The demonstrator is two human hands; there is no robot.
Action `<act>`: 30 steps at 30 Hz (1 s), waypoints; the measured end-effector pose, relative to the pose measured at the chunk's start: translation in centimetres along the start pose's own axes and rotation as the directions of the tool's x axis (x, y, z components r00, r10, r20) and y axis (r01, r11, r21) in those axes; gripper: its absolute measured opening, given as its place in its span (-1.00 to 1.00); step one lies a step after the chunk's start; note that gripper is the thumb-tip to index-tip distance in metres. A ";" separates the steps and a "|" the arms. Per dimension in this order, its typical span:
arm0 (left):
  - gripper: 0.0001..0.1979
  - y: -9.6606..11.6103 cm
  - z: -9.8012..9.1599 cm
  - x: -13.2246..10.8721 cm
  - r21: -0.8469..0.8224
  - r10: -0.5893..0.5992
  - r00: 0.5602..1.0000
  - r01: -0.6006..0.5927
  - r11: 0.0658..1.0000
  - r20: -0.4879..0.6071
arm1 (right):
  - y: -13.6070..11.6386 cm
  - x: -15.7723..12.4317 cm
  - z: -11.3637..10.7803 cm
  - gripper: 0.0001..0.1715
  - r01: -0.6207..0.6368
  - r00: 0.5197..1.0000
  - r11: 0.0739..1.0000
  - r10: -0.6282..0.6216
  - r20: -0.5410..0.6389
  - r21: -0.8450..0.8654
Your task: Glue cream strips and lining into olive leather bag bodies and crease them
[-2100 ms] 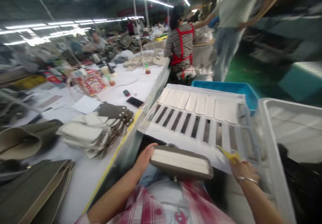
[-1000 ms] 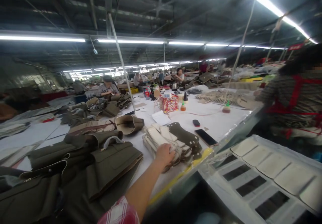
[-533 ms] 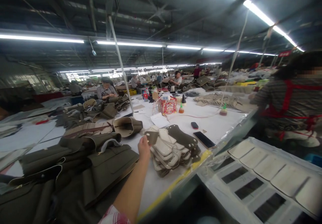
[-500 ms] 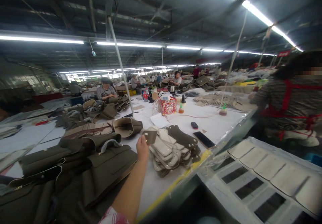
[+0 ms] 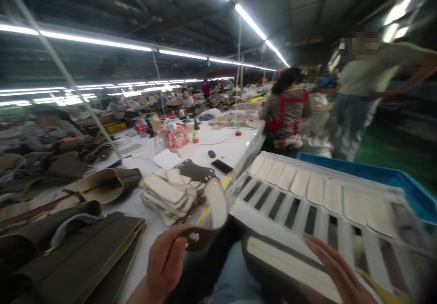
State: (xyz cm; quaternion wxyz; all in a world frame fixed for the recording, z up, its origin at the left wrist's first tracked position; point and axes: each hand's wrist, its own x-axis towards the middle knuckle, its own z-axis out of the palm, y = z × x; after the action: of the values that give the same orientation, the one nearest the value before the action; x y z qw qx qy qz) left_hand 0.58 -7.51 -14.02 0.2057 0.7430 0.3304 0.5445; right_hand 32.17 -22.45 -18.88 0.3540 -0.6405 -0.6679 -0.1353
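Observation:
My left hand (image 5: 166, 260), closed, pinches one end of a dark olive bag flap (image 5: 218, 204) with a pale lining and a metal stud. The flap curves up and away from my fingers, its rounded far end by the table edge. Beside it on the table lies a stack of similar pale-backed flaps (image 5: 164, 195). At lower right my right hand (image 5: 341, 272) holds nothing, its fingers stretched out. Near that hand, above my lap, is a dark olive piece with a cream strip (image 5: 287, 267); whether the two touch I cannot tell.
A rack (image 5: 293, 181) of pale pieces stands at right, with a blue crate (image 5: 392, 176) behind. Dark olive bags (image 5: 82, 249) cover the table's left. A phone (image 5: 221, 166), glue bottles (image 5: 195, 138) and a patterned box (image 5: 175, 136) lie farther back. Two people are beyond the rack.
My view has turned right. My left hand has brought a flap from the stack toward me, over the table's edge. My right hand has come into view, as has the blue crate.

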 end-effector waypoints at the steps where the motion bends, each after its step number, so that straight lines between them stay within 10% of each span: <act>1: -0.75 1.0 1.2 -0.9 -0.146 -0.086 0.992 0.098 0.984 0.091 | -0.9 -0.2 -0.6 -0.20 0.011 0.996 1.000 -0.012 0.092 0.013; 4: -0.69 2.7 4.0 -3.0 -0.439 -0.326 0.885 0.451 0.777 0.333 | -2.7 -0.5 -1.7 -0.19 -0.062 0.933 0.980 -0.011 0.360 0.189; 8: -0.65 1.5 6.0 -3.9 -0.431 -0.576 0.695 0.719 0.546 0.431 | -2.2 -3.2 -2.4 -0.73 -0.523 0.639 0.775 0.081 0.765 0.354; 15: -0.57 -3.4 11.1 -5.0 -0.067 -0.633 0.425 0.859 0.508 0.647 | 2.0 -8.8 -2.2 -0.56 -0.914 0.405 0.256 0.518 0.753 0.315; 22: -0.54 -6.2 15.0 -5.3 0.252 -0.625 0.324 0.712 0.655 0.710 | 6.2 -9.9 -1.1 -0.43 -0.960 0.280 0.181 0.677 0.681 0.215; 30: -0.65 -7.5 16.8 -3.6 0.268 -0.594 0.270 0.701 0.661 0.758 | 9.3 -10.0 0.2 -0.47 -0.955 0.289 0.185 0.754 0.590 0.233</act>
State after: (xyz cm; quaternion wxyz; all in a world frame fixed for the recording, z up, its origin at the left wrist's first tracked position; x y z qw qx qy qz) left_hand 13.81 -3.98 -26.84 0.5772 0.6865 0.4407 0.0371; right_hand 40.26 -28.61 -28.08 0.4103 -0.7826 -0.2363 0.4043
